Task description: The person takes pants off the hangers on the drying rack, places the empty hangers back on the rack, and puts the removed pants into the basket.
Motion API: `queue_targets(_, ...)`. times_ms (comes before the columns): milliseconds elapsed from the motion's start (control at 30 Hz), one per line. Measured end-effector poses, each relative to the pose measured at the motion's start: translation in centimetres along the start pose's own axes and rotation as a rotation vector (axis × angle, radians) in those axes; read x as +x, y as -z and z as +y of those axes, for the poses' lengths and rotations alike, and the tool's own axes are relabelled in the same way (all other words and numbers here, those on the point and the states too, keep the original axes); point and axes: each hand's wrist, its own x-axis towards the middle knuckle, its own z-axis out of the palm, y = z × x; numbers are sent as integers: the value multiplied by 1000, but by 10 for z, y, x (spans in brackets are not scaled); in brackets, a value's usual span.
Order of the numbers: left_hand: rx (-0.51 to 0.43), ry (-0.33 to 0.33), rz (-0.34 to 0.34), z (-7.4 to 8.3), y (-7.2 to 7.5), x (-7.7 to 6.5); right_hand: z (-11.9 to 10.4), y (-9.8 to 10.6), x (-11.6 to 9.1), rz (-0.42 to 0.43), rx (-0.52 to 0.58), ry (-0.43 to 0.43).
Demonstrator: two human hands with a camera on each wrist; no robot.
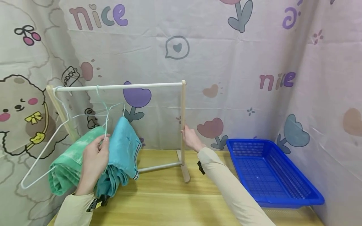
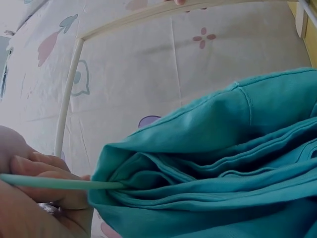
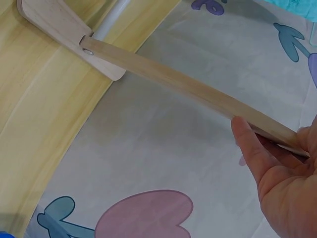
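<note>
A small clothes rack (image 1: pixel 135 85) with a white rail and wooden posts stands on the table. My left hand (image 1: pixel 96 157) pinches the side of a mint-green hanger (image 1: pixel 106 121), whose hook is over the rail. Over that hanger hangs a folded turquoise garment (image 1: pixel 123 146) with striped trim; the left wrist view shows its layered folds (image 2: pixel 213 183) beside the fingers. My right hand (image 1: pixel 193 137) grips the rack's right wooden post (image 1: pixel 183 110), with thumb and fingers around it in the right wrist view. Left of my left hand, a green garment (image 1: pixel 74 160) hangs on a white hanger (image 1: pixel 42 153).
A blue plastic basket (image 1: pixel 275 202) sits at the table's right side. Printed curtains (image 1: pixel 240 62) enclose the back and sides. The rack's lower bar (image 1: pixel 159 167) and wooden foot (image 1: pixel 185 173) rest at the table (image 1: pixel 158 201).
</note>
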Motion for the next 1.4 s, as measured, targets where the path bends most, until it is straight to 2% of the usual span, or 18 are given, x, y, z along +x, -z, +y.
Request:
queue_targets(133, 3, -1, 4, 3, -1, 3, 2, 2, -1, -1, -5, -2)
queue_targets(233, -9, -16, 34, 4, -3, 5, 2, 3, -1, 10, -1, 7)
queue_targets(400, -76, -33, 78, 5, -6, 5, 1, 4, -1, 10, -17, 25)
queue_targets(567, -147, -39, 90, 9, -8, 4, 2, 3, -2, 12, -19, 25)
queue_targets(833, -181, -41, 135, 12, -9, 4, 0, 3, -2, 14, 0, 32)
queue_targets(967, -197, -68, 158, 15, -10, 7, 0, 3, -1, 14, 19, 17)
queue_targets(1167, -237, -93, 147, 23, -7, 6, 4, 1, -1, 9, 9, 14)
queue_targets(1400, -242, -108, 121, 25, -7, 1, 10, -2, 0, 36, 86, 34)
